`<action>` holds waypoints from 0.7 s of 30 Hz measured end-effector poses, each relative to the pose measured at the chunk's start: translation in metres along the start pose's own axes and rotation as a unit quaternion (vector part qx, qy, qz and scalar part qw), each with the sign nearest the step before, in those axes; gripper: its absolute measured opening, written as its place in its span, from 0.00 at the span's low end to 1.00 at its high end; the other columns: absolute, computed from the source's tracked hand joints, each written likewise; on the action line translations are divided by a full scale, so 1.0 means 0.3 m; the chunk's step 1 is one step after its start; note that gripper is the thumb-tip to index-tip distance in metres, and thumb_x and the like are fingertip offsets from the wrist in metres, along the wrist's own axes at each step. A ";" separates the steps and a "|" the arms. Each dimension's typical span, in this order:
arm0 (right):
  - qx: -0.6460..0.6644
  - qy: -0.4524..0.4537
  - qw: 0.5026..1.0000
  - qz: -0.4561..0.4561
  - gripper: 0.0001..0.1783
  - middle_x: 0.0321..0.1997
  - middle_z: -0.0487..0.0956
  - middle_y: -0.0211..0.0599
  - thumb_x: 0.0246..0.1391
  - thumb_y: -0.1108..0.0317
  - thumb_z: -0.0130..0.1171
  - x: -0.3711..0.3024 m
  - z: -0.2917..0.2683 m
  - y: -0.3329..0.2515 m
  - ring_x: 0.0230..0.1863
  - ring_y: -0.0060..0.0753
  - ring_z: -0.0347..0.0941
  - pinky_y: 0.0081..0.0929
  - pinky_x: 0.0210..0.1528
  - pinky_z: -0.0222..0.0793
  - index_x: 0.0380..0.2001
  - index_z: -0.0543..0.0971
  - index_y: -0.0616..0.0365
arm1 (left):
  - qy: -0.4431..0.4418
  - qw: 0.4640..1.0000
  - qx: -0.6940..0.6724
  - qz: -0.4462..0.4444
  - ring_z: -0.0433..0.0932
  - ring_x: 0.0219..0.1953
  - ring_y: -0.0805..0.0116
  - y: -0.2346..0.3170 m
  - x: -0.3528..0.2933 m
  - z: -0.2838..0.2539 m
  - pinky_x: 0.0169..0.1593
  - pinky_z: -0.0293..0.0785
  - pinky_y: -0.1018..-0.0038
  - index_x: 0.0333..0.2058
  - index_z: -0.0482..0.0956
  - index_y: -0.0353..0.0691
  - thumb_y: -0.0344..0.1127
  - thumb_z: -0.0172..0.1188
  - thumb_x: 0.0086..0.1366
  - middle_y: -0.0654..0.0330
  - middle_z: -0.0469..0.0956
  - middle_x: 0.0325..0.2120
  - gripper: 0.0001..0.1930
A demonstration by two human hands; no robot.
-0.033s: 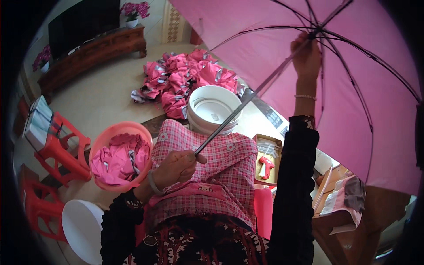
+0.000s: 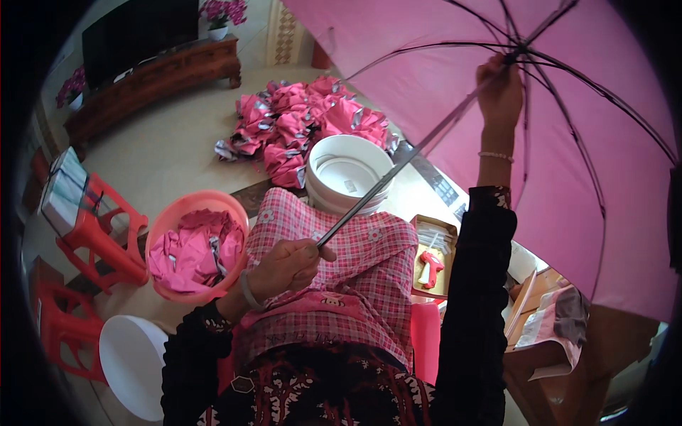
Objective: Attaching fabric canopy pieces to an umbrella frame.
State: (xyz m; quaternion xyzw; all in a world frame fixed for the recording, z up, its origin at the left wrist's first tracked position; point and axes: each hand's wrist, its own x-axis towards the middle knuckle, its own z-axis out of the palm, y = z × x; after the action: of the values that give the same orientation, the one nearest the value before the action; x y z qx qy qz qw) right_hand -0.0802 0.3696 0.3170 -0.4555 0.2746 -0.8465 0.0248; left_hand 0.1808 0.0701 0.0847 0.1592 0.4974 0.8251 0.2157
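A pink umbrella is spread open at the upper right, its dark ribs and inner side toward me. Its metal shaft slants from the canopy down to my lap. My left hand is closed around the lower end of the shaft, above the pink checked apron on my lap. High on the shaft, my right hand grips close to the hub where the ribs meet; its fingers are partly hidden. Whether it holds the runner or the shaft itself, I cannot tell.
Crumpled pink and silver cloth lies heaped on the floor ahead. Nearer stand a white round tub and a coral basin with pink cloth. A box holds a red glue gun. Red stools are at left.
The surroundings have shifted slightly right in the picture. Both hands keep their places on the umbrella, my right hand appearing slightly further right.
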 end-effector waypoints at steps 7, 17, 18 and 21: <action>-0.064 0.078 0.993 -0.057 0.14 0.26 0.74 0.39 0.56 0.62 0.46 0.000 0.023 0.061 0.28 0.34 0.69 0.37 0.41 0.68 0.29 0.72 0.64 | 0.067 0.989 0.125 0.048 0.57 0.12 0.84 -0.044 0.004 -0.012 0.16 0.52 0.83 0.40 0.70 0.34 0.38 0.43 0.66 0.70 0.60 0.12 0.13; -0.230 0.203 0.949 0.073 0.11 0.17 0.73 0.44 0.52 0.68 0.42 0.012 -0.071 0.164 0.19 0.40 0.72 0.43 0.28 0.74 0.21 0.70 0.61 | 0.214 0.804 0.505 0.228 0.70 0.14 0.63 0.112 0.106 0.077 0.19 0.62 0.69 0.35 0.73 0.33 0.33 0.50 0.60 0.53 0.67 0.13 0.09; -0.199 0.154 0.963 0.097 0.14 0.19 0.74 0.45 0.52 0.65 0.41 0.024 -0.140 0.163 0.22 0.42 0.72 0.43 0.31 0.73 0.20 0.71 0.62 | 0.212 0.775 0.521 0.289 0.71 0.16 0.60 0.139 0.150 0.099 0.19 0.64 0.67 0.34 0.73 0.34 0.33 0.50 0.60 0.51 0.69 0.13 0.09; 0.075 0.066 0.968 0.230 0.16 0.20 0.74 0.47 0.52 0.62 0.41 -0.018 -0.103 0.395 0.25 0.45 0.72 0.41 0.35 0.72 0.21 0.73 0.62 | 0.272 0.666 0.621 0.312 0.74 0.18 0.57 0.200 0.286 0.100 0.21 0.67 0.66 0.32 0.72 0.34 0.34 0.51 0.59 0.49 0.70 0.13 0.08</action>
State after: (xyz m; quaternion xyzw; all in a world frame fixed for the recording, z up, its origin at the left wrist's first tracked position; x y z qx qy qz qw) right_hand -0.1260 0.2843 0.2417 -0.3202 0.3090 -0.8642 0.2346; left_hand 0.1098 0.1119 0.1559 0.1704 0.8526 0.3509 -0.3477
